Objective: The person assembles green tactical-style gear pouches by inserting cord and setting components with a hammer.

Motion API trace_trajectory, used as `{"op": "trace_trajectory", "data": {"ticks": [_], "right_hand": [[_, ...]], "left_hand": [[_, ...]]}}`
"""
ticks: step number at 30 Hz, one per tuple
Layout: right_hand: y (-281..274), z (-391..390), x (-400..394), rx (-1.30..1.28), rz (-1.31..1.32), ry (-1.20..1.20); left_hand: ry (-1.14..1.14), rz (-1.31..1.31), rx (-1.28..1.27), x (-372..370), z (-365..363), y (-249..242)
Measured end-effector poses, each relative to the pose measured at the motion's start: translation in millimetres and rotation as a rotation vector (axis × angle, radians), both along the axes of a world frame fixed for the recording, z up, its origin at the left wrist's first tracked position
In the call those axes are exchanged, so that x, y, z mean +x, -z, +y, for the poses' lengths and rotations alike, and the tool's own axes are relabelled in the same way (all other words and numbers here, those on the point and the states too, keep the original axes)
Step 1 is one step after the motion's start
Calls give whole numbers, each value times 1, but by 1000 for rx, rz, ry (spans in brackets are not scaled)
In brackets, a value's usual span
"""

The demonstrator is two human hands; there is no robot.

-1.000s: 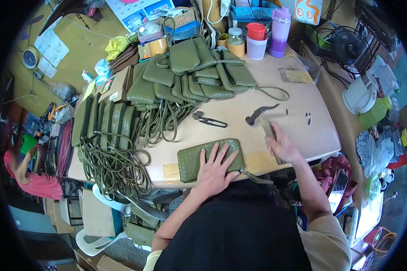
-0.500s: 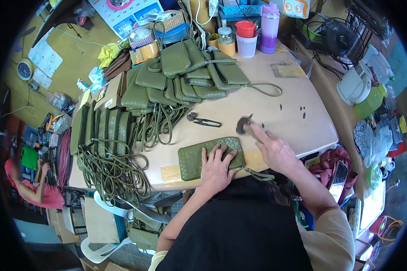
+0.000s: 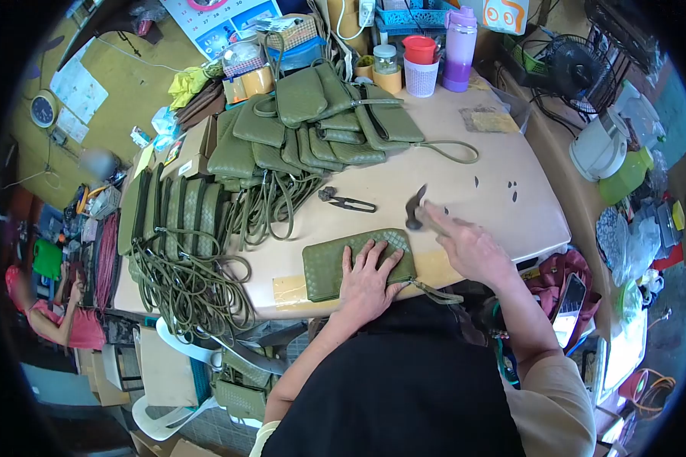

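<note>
An olive-green woven-pattern wallet (image 3: 322,265) lies flat at the table's front edge, its wrist strap (image 3: 438,292) hanging to the right. Across its right half rests my left hand (image 3: 364,282), fingers spread on top and thumb near the lower edge. My right hand (image 3: 472,247) is closed around a small hammer, its dark head (image 3: 415,209) raised just beyond the wallet's upper right corner. The hammer's handle is mostly hidden by my fingers. Dark thread snips (image 3: 349,203) lie on the table behind the wallet.
Olive wallets (image 3: 301,95) are heaped at the back, and more (image 3: 177,213) stand in a row at left with tangled straps (image 3: 194,286). A purple bottle (image 3: 459,53) and a white cup (image 3: 421,78) stand behind. A co-worker (image 3: 61,312) is at far left.
The hammer head has turned and sits slightly farther right, and my right hand has shifted a little right. My left hand stays on the wallet.
</note>
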State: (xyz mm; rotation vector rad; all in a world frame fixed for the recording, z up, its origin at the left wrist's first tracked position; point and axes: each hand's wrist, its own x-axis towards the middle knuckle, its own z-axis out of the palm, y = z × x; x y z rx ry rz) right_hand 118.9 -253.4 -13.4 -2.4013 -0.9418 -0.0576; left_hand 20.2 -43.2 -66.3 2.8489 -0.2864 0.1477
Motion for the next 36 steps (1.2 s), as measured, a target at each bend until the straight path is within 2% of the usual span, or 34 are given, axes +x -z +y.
{"op": "trace_trajectory", "data": {"ticks": [1, 3, 4, 6, 7, 9, 10, 11, 13, 15, 17, 18, 19, 20, 21, 22, 25, 26, 27, 29, 30, 32, 33, 34, 36], "right_hand": [[6, 5, -1, -1, -1, 1], [23, 19, -11, 219, -40, 105], [21, 17, -12, 217, -38, 99], [2, 10, -16, -124, 187, -10], [-8, 9, -14, -127, 181, -16], [-19, 14, -17, 50, 38, -10], [0, 25, -20, 153, 43, 111], [15, 23, -22, 154, 48, 98], [34, 10, -19, 59, 64, -17], [4, 10, -12, 7, 131, -44], [-17, 23, -12, 86, 62, -66], [-16, 37, -16, 232, 60, -85], [-10, 50, -15, 231, 66, -97], [-1, 62, -9, 212, 37, -241], [-1, 74, -5, 196, -1, -383], [-7, 84, -4, -41, 153, -357], [-34, 114, -17, -68, 165, -317], [-7, 122, -15, 113, 130, -348], [13, 125, -11, 111, 137, -353], [35, 124, 2, -84, 92, -448], [-16, 125, 4, -297, 178, -446], [-63, 131, 2, -324, 146, -402], [-69, 132, -1, -346, 123, -346], [-37, 134, 0, -52, 8, -351], [15, 133, 6, -32, 38, -425]], "left_hand": [[0, -4, -2, 1, 0, 0], [-5, 1, -13, -1, -3, 2], [-10, -23, -25, 0, -3, 4], [-15, -56, -34, 2, -2, 2], [-10, -49, -36, 3, -3, 1], [-2, -29, -30, -2, 2, 1], [39, -14, -104, -6, 8, 1], [76, 2, -180, -12, 14, 1], [-40, -15, -130, -33, 31, -16], [-403, -31, -25, -49, 47, -14], [-361, -38, -102, -51, 50, 0], [-291, -112, -177, -52, 42, 5], [-221, -183, -252, -53, 32, 9], [-250, -204, -122, -52, 19, 5], [-259, -206, -122, -52, 18, 8], [-258, -175, -122, -50, 19, 13], [-253, -154, -104, -47, 25, 19], [-248, -163, -90, -48, 25, 20], [-243, -168, -74, -50, 25, 20], [-246, -155, -84, -52, 25, 16], [-248, -150, -100, -50, 24, 14], [-262, -148, -93, -48, 21, 12], [-261, -138, -84, -49, 22, 12], [-260, -136, -85, -49, 22, 13], [-264, -137, -104, -49, 22, 14]]}}
